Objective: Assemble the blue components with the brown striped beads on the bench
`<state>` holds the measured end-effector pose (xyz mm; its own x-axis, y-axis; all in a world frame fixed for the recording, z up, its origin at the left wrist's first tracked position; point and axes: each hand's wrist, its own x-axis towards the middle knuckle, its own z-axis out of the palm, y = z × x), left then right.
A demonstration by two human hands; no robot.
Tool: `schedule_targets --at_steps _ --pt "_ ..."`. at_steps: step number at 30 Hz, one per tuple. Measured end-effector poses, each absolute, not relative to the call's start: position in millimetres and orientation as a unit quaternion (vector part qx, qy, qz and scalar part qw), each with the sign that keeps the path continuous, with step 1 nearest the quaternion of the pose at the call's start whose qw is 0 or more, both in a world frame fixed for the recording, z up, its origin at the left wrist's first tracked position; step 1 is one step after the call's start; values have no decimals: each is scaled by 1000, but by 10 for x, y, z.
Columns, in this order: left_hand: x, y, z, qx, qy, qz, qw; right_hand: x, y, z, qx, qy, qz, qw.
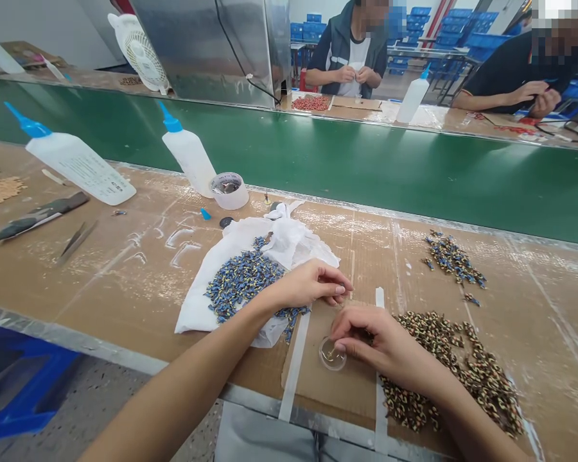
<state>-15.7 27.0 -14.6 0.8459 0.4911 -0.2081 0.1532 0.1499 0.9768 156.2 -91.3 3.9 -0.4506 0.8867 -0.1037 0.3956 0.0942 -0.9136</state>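
Note:
My left hand [313, 283] is closed in a pinch above the cardboard, beside a white plastic bag [197, 292]. Whatever its fingertips hold is too small to make out. On the bag lies a heap of small blue and yellow pieces [243, 279]. My right hand [373, 337] is pinched too, thumb and forefinger at a small round clear dish [332, 363]. Its fingers hide what they grip, if anything. Just right of this hand spreads a pile of small dark, curled pieces with pale parts [467, 366]. Farther back is a smaller pile of blue and brown pieces [455, 258].
Two white squeeze bottles [79, 163] with blue nozzles and a roll of tape [229, 191] stand at the back left. Tweezers [77, 242] and a knife-like tool [38, 217] lie left. Behind runs a green belt [347, 160]; two people [349, 54] work beyond it.

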Motion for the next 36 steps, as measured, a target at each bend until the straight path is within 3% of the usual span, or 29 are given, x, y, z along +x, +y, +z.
schedule_targets --at_steps 14,18,24,30,36 --pt "-101 163 -51 743 238 159 605 1704 -891 59 -481 -674 522 205" --pt "-81 149 -112 695 252 153 656 1637 -894 73 -434 -692 520 248" --pt "-78 173 -167 658 274 164 682 1447 -961 61 -402 -774 399 283" --pt "-66 205 -156 724 303 171 596 1465 -934 46 -439 -800 290 289" --pt "-138 376 -183 800 377 198 422 1568 -810 61 -392 -841 271 255"
